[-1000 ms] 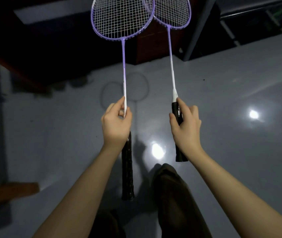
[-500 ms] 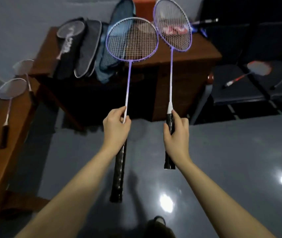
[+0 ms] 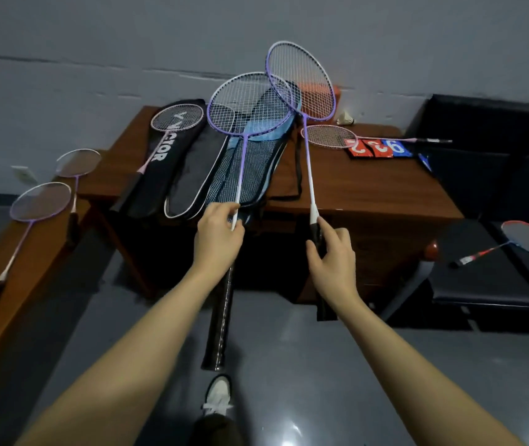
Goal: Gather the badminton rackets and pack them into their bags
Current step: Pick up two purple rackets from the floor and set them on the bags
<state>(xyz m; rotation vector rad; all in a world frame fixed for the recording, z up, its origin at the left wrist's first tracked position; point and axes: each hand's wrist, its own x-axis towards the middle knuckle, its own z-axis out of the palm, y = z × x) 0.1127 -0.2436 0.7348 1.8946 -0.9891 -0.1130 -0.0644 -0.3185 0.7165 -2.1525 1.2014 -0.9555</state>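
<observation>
two purple rackets are held, one pinched by the left hand (image 3: 216, 235) at the shaft of the left racket (image 3: 249, 104), one gripped by the right hand (image 3: 332, 252) at the handle of the right racket (image 3: 301, 80). gathering appears to be in hand; next, an opened bag (image 3: 250, 169) on the table (image 3: 369, 191) is probably called for.

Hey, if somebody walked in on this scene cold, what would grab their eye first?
Two purple rackets raised in the middle: the left hand pinches the left racket by its shaft, the right hand grips the right racket by its handle. Behind them, racket bags lie piled on a brown table.
</observation>
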